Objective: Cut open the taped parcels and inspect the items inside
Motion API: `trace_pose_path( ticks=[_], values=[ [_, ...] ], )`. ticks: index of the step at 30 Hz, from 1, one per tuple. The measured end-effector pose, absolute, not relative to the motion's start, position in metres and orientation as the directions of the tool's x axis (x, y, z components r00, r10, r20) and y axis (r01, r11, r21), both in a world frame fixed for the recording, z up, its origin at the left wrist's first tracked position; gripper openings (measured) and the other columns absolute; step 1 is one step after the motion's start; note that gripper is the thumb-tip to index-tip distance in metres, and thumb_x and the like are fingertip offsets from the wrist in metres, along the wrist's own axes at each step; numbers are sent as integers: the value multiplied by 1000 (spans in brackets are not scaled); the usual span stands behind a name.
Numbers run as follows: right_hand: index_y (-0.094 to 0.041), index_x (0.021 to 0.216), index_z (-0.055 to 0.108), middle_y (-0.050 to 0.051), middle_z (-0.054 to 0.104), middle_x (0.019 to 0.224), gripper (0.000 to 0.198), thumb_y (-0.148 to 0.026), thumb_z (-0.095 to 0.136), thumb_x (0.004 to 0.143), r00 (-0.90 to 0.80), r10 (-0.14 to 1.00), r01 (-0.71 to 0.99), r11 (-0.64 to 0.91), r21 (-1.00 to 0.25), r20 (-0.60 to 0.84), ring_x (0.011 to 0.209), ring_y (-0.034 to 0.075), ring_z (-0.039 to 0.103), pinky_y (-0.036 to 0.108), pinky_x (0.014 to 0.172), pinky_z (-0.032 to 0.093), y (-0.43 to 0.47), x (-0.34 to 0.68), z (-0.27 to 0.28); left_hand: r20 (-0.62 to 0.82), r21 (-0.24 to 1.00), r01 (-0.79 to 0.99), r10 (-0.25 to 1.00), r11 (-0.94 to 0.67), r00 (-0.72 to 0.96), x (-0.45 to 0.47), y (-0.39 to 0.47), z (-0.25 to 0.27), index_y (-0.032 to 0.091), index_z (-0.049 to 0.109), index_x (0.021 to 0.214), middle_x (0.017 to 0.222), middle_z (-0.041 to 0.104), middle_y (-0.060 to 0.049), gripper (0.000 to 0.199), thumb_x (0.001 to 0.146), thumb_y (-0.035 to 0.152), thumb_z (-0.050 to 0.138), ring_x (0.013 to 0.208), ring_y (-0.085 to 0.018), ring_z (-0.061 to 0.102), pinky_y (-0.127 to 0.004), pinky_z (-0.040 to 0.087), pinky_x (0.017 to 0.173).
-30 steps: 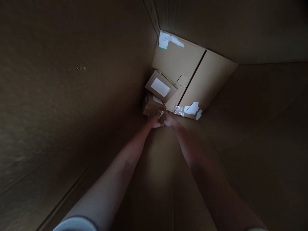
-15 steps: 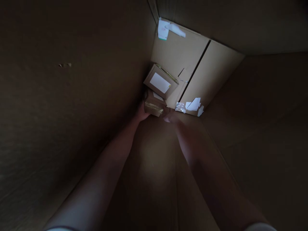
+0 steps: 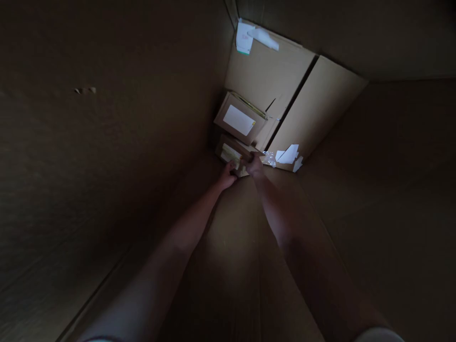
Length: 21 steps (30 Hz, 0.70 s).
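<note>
The lower box lies directly ahead of the fingertips, its right end at the right hand and its near edge at the left hand. Right fingers: bent around that end, holding it. Left fingers: partly curled, touching the near edge (whether they grip cannot be told in this shadow).

Compared with half a second ago, the left hand has shifted from the box's left side to its near edge, and the box has turned; its label now faces the viewer, replacing the taped side.

The upper box rests beyond the fingers. Clear plastic lies just right of the right fingers, and torn white paper farther right.
</note>
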State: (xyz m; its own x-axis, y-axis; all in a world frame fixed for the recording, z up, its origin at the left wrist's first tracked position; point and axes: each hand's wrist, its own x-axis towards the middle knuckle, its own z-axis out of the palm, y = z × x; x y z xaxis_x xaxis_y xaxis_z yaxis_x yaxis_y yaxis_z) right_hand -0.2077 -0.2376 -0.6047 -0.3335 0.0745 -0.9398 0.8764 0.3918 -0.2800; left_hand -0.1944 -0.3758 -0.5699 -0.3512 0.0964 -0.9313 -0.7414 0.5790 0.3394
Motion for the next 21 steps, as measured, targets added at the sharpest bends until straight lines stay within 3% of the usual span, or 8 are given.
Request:
trace_pose_path(
  ticks=[2, 4, 8, 11, 16, 18, 21],
  values=[
    [-20, 136, 44, 9, 61, 124, 60, -33, 61, 80, -291, 178, 886, 421, -194, -940, 114, 22, 59, 37, 101, 45, -219, -199, -604, -940, 307, -747, 66, 590, -335, -195, -369, -572, 17, 39, 139, 134, 56, -11, 75, 67, 6, 59, 124, -26, 51, -42, 42, 105],
    [-20, 130, 51, 8, 64, 119, 54, -28, 63, 78, -277, 241, 906, 389, -169, -930, 110, 21, 61, 37, 98, 47, -202, -189, -602, -912, 295, -725, -44, 623, -408, -204, -369, -575, 17, 40, 138, 140, 50, -12, 72, 70, 11, 62, 131, -27, 44, -43, 34, 112],
    [-21, 125, 54, 7, 64, 118, 51, -24, 66, 76, -266, 223, 949, 231, -214, -938, 108, 21, 62, 39, 94, 51, -175, -175, -596, -809, 220, -662, -246, 716, -534, -234, -383, -579, 12, 33, 143, 150, 35, -17, 82, 70, 21, 70, 142, -30, 27, -41, 20, 119],
    [-22, 127, 51, 7, 63, 121, 55, -26, 68, 75, -217, 113, 976, 9, -217, -970, 102, 19, 64, 39, 85, 56, -161, -171, -586, -868, 208, -666, -178, 717, -463, -248, -393, -578, 11, 35, 143, 151, 35, -18, 84, 68, 22, 72, 142, -30, 28, -40, 24, 117],
    [-23, 132, 46, 7, 63, 123, 63, -26, 68, 74, -234, -5, 966, -118, -231, -972, 102, 18, 65, 37, 86, 56, -145, -171, -560, -883, 338, -718, -60, 608, -466, -243, -398, -570, 15, 57, 124, 121, 66, -9, 49, 77, 27, 64, 112, -23, 61, -36, 46, 100],
    [-24, 139, 37, 8, 62, 126, 70, -27, 67, 75, -281, 31, 946, -160, -282, -959, 108, 18, 63, 37, 90, 54, -143, -172, -549, -859, 367, -707, -70, 605, -507, -240, -399, -563, 15, 61, 119, 116, 68, -9, 42, 80, 30, 61, 107, -22, 63, -35, 48, 96],
    [-21, 141, 29, 11, 59, 132, 74, -32, 65, 77, -373, 175, 891, -209, -404, -911, 116, 18, 60, 38, 97, 50, -143, -174, -531, -816, 424, -671, -65, 609, -575, -241, -400, -545, 15, 64, 115, 113, 70, -8, 42, 80, 38, 60, 104, -22, 64, -35, 49, 93]
  ],
)
